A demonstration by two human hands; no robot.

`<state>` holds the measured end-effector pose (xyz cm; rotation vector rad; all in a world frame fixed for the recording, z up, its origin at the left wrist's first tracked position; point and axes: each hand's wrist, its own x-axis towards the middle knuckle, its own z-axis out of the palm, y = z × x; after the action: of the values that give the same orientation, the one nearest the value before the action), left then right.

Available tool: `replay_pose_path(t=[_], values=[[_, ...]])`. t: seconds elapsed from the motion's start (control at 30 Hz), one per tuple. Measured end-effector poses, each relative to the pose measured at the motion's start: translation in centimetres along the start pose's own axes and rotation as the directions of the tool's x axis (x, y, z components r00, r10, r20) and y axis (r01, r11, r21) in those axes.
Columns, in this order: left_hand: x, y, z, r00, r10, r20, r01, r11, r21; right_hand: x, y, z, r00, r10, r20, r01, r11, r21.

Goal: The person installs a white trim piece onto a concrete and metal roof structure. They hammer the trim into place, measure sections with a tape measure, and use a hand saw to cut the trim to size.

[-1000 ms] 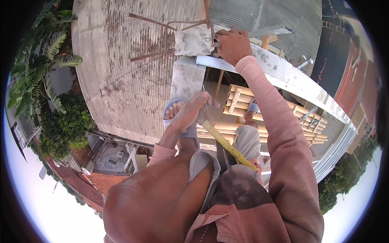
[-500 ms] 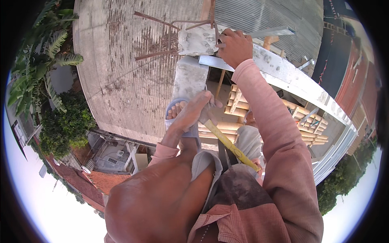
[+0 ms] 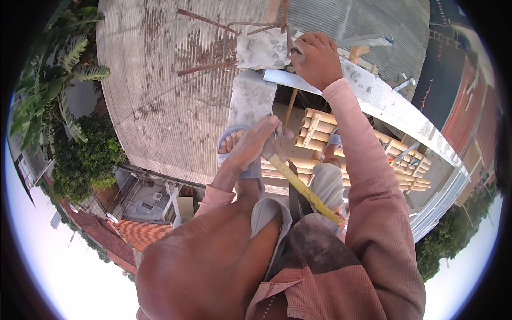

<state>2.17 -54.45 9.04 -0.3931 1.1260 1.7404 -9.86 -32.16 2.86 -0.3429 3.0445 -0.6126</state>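
My left hand [image 3: 250,144] is closed around the grey upper end of a yellow-handled tool [image 3: 303,189], whose handle slopes down to the right above my lap; the hand hides much of its head. Beyond it, my right hand [image 3: 319,60] is curled at the right side of a rough concrete block [image 3: 262,49]. A small dark piece shows at its fingertips, beside an upright rusty bar [image 3: 285,16], but what the fingers grip is mostly hidden. A light metal channel [image 3: 290,80] runs from the block's near side under my right wrist.
My left sandalled foot [image 3: 233,140] rests by a concrete ledge [image 3: 250,101]; the right foot [image 3: 333,146] is near bamboo poles [image 3: 314,130] below. Rusty rods [image 3: 205,69] stick out leftward over a corrugated roof [image 3: 154,106]. A pale beam [image 3: 394,109] stretches right.
My right hand has shifted a little to the right, along with its forearm, and my right foot shows more. The left hand and the yellow-handled tool have hardly moved.
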Motion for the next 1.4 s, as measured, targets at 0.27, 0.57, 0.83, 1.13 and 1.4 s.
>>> replay_pose_path(t=[0.27,0.57,0.83,1.13,1.4], values=[[0.3,-0.4,-0.1,1.0,0.009,0.005,-0.01,0.999,0.031,-1.9,-0.8,-0.8,0.942,-0.23,0.246,0.28,0.941,-0.191],[-0.1,-0.3,-0.2,1.0,-0.001,-0.003,0.001,1.0,-0.013,-2.6,1.0,-6.1,0.93,0.059,-0.363,-0.029,0.996,0.085],[0.3,-0.8,-0.1,0.997,0.028,-0.066,-0.022,0.997,0.077,-13.7,-5.7,-10.4,0.928,0.059,0.368,-0.275,0.775,0.57],[-0.3,5.6,5.7,0.912,0.408,-0.041,-0.334,0.796,0.505,-21.0,-8.6,-9.4,0.775,0.337,0.534,-0.611,0.613,0.5],[-3.3,19.9,15.0,0.917,-0.32,0.24,-0.139,0.308,0.941,-29.7,-3.4,-9.5,0.488,0.791,0.37,-0.792,0.222,0.569]])
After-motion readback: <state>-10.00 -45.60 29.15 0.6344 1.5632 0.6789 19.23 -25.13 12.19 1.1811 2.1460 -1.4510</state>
